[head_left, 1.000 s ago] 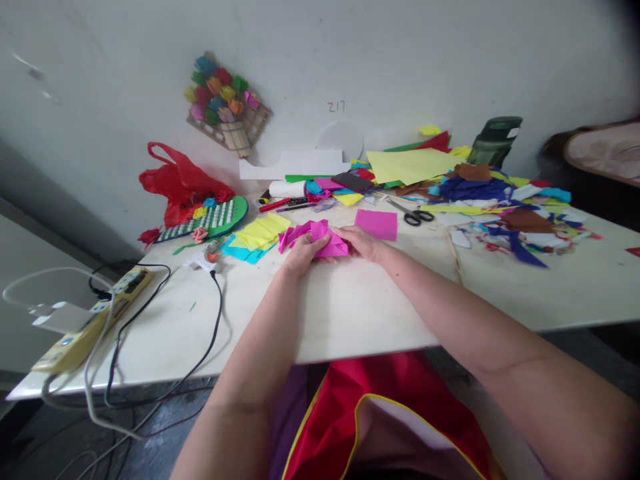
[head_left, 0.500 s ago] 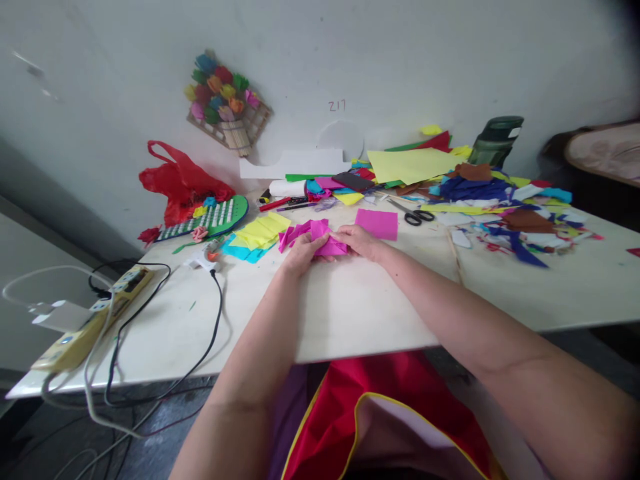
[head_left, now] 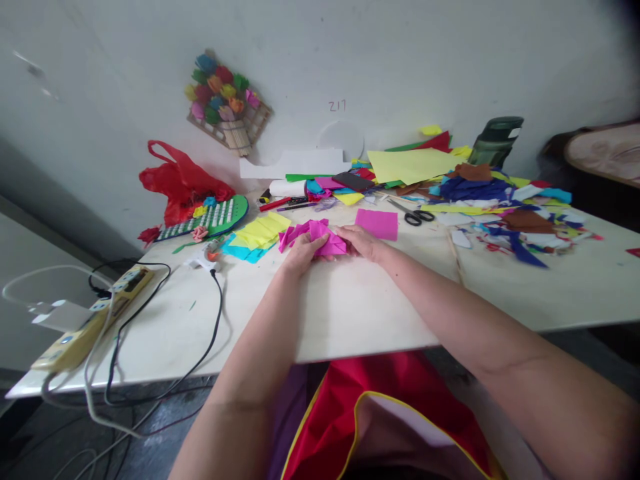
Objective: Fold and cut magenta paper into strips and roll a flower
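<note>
Between my two hands is a folded piece of magenta paper [head_left: 327,245]. My left hand [head_left: 303,253] grips its left side, thumb on top. The fingers of my right hand [head_left: 357,241] are closed on its right edge, with some fingertips hidden under the paper. More crumpled magenta paper [head_left: 290,236] lies just beyond my left hand. A flat magenta sheet [head_left: 377,224] rests behind my right hand. Yellow paper [head_left: 263,229] lies over blue paper [head_left: 243,249] to the left.
Black-handled scissors [head_left: 419,217] lie behind the right forearm. Colourful scraps [head_left: 530,220] spread at the right near a green bottle [head_left: 495,141]. A power strip [head_left: 95,323] with cables sits at the left edge. A red bag [head_left: 180,177] stands at the back left.
The top of the folded magenta paper has shifted slightly between my fingers. Both hands have stayed nearly in place.
</note>
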{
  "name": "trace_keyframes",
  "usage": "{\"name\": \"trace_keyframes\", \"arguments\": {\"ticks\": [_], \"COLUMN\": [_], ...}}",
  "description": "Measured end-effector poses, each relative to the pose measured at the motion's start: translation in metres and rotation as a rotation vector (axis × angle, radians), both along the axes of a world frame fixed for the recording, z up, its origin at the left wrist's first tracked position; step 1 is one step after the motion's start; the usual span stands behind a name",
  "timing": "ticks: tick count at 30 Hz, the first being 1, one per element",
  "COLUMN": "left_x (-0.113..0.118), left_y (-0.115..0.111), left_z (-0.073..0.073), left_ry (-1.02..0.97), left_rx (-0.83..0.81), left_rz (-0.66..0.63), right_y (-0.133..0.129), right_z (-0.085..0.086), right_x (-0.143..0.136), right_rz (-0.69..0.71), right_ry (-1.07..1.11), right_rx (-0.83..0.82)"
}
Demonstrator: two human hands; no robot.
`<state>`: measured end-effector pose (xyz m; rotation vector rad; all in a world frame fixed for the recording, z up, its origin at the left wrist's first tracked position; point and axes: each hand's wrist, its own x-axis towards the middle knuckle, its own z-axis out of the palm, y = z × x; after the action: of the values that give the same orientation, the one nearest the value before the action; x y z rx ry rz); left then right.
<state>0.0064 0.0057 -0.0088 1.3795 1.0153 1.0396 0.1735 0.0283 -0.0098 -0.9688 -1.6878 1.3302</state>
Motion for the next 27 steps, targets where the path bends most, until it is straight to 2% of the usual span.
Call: {"name": "trace_keyframes", "arguments": {"ticks": [7, 15, 27], "left_x": [-0.0003, -0.0025, -0.002], "left_y": [0.0013, 0.0037, 0.0042], "left_z": [-0.0004, -0.004, -0.0045], "left_ry": [-0.014, -0.049, -0.05], "left_rx": [0.032, 0.032, 0.034], "left_rz": [0.05, 0.049, 0.073], "right_y": [-0.0028, -0.0052, 0.0014], "right_z": [0.0057, 0.0096, 0.0017], "right_x": [0.001, -0.0005, -0.0039], "right_rz": [0.01, -0.037, -0.091], "right_ry": [-0.034, -0.109, -0.186], "right_rx": [-0.02, 0.084, 0.262]}}
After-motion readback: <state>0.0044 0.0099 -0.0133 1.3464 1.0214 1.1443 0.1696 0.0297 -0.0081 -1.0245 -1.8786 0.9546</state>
